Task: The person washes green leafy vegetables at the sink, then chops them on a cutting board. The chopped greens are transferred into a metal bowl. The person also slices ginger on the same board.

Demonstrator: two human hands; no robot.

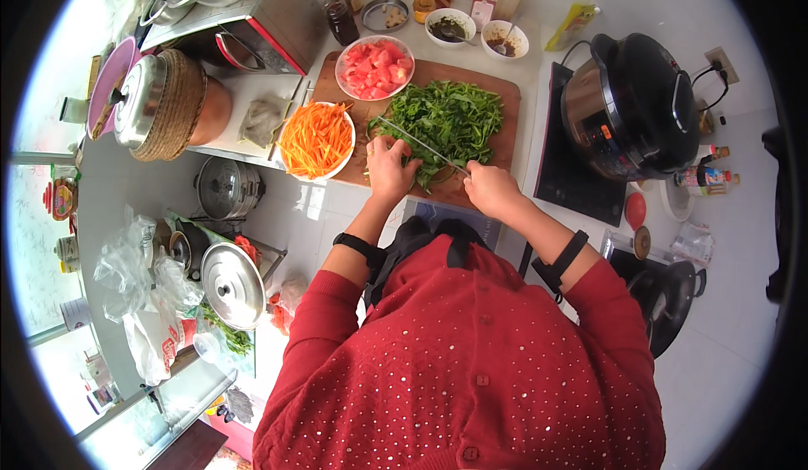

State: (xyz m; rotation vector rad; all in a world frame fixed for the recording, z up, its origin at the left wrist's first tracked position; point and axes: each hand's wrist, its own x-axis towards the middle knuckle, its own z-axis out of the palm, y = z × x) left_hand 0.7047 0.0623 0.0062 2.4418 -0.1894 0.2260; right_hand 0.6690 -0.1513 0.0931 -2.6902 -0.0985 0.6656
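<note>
A heap of chopped leafy greens (449,116) covers the middle of a wooden cutting board (510,135). My right hand (493,191) grips a kitchen knife (420,144), its blade slanting across the greens toward the far left. On the near side of the blade, my left hand (389,166) has its fingers curled down on greens at the board's front left; its fingertips are partly hidden. Shredded carrot fills a white bowl (352,130) left of that hand. Behind it, a plate (341,80) of cut tomato pieces rests on the board's far left corner.
Two small sauce bowls (451,39) with spoons, a bottle of dark liquid (341,22) and jars line the back. To the right, an electric pressure cooker (625,110) stands on a black cooktop (571,183). A lidded pot with a woven band (180,107) stands left.
</note>
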